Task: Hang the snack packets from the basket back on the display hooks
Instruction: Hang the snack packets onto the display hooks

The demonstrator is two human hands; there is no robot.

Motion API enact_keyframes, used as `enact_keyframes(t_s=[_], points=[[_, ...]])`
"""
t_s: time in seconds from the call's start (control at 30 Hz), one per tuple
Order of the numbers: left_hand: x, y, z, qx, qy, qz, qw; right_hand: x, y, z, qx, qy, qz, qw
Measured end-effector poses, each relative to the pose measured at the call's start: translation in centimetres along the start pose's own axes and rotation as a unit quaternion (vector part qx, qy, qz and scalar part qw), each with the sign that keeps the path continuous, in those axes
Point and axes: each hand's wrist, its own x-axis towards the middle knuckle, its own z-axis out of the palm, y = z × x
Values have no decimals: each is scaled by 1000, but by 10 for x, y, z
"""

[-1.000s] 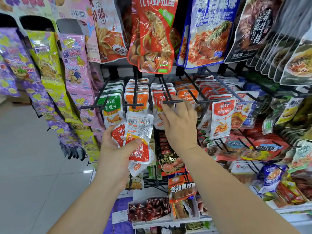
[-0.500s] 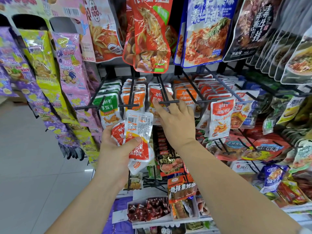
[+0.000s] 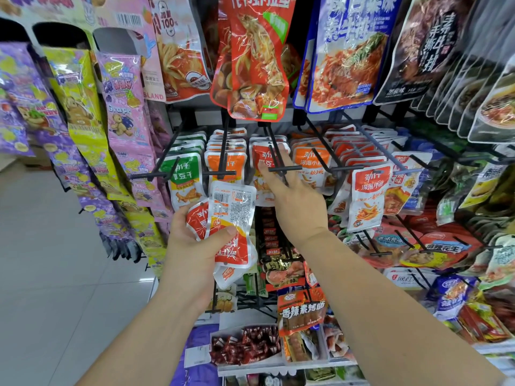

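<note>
My left hand (image 3: 195,240) grips a small stack of red-and-white snack packets (image 3: 228,218), thumb across the front one, its barcode side facing me. My right hand (image 3: 295,199) reaches up to a black display hook (image 3: 278,168) in the middle row, fingers straight and spread against the red packet (image 3: 262,160) hanging there. The hook's crossbar lies over my fingers. No basket is in view.
Neighbouring hooks carry green packets (image 3: 184,176), orange packets (image 3: 225,162) and more red ones (image 3: 367,190). Large noodle bags (image 3: 250,57) hang just above. Long candy strips (image 3: 122,121) hang at left over a tiled floor. A tray of wrapped sweets (image 3: 245,344) sits below.
My right hand has shifted slightly left and down along the hook, fingers now more spread. The left hand keeps the same packets, almost still.
</note>
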Motion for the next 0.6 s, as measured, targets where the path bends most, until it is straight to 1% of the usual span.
enact_keyframes(t_s=[0.07,0.1,0.17,0.23,0.27,0.3,0.37,0.4,0.43,0.5,0.53,0.57,0.6], points=[[-1,0,-1,1,0,1,1000,-4,-1,-1,31,-13,17,999],[-1,0,-1,2,0,0,1000,-5,-2,-3,47,-7,21,999],[-2,0,-2,7,-4,-2,1000,-10,-2,-6,97,34,34,994],[-3,1,-2,18,-19,-4,1000,-18,-6,-12,183,78,46,979],[-4,1,-2,27,-34,-5,999,-22,-9,-19,252,83,66,962],[-5,2,-2,39,-51,-9,998,-25,-11,-30,332,63,101,936],[-7,3,-2,72,-86,-18,994,-29,-14,-48,468,-35,172,866],[-7,3,-2,89,-101,-20,991,-30,-13,-55,528,-77,197,823],[-7,3,-2,104,-112,-22,988,-30,-11,-61,580,-101,227,776],[-7,5,1,122,-126,-18,984,-30,-6,-72,653,-121,290,688],[-7,5,3,128,-132,-12,983,-30,-5,-77,668,-134,303,666],[-8,5,6,138,-137,-5,981,-32,-5,-82,668,-149,303,663],[-9,5,9,147,-142,4,979,-34,-7,-84,659,-165,294,672]])
